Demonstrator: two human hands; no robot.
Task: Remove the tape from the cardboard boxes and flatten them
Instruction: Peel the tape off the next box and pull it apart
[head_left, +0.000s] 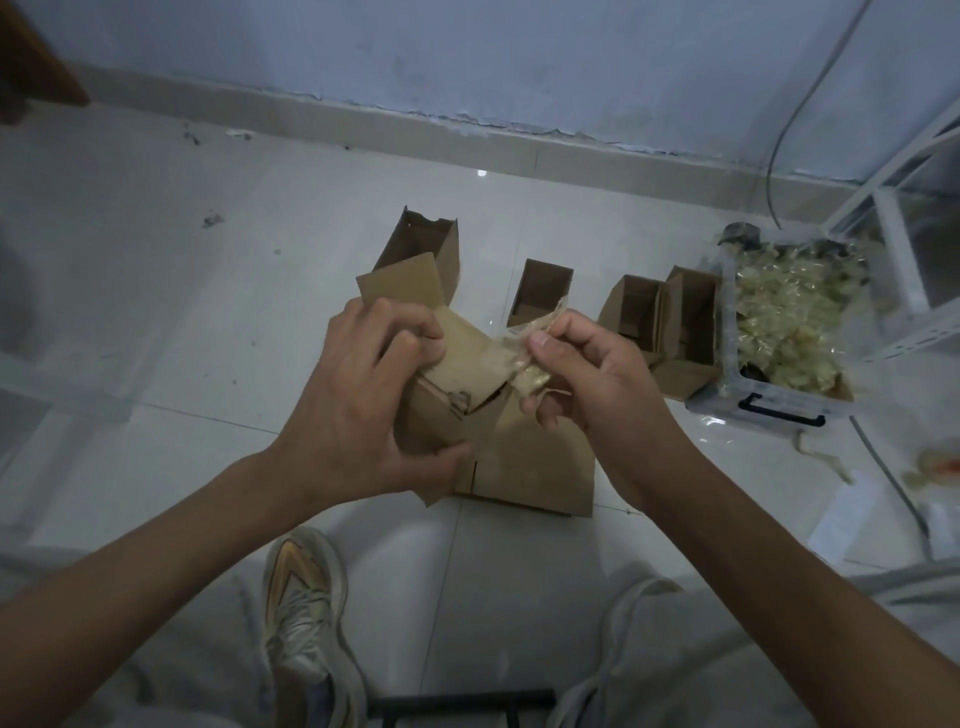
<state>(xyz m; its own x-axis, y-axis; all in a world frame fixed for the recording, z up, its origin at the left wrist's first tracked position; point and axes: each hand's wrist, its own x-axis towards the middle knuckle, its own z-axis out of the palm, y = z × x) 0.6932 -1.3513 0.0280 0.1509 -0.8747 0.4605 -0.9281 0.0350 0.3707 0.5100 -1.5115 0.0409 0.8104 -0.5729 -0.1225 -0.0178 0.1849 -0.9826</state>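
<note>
- Floor (156, 322): pale glossy tiles; we take the held box as our landmark, and the floor lies under and all round it.
- Flattened cardboard (535, 467): we see it lying on the floor directly below the held box, partly hidden by it.
- Plastic bin (779, 405): clear, with a black handle, on the floor well to the right of the held box; we see it heaped with crumpled strips of peeled tape (779, 317).
- Open boxes: three stand on the floor beyond the held box. We note a tall one (426, 254) just behind it, a smaller one (543, 291) behind and to the right, and a third (670, 322) farther right, next to the bin.
- Held box (452, 389): small brown carton raised above the floor at the middle of the view, one flap standing up at its far side.
- Left hand (358, 405): we find it clasped round the left side of the held box, fingers curled over its top edge, thumb against the near face.
- Right hand (587, 379): at the right of the held box, thumb and fingers pinching the tape strip.
- Tape strip (524, 358): clear, crinkled, one end clinging to the top of the held box, the other inside the right hand.
- Shoe (306, 623): on the floor nearer to us than the held box.
</note>
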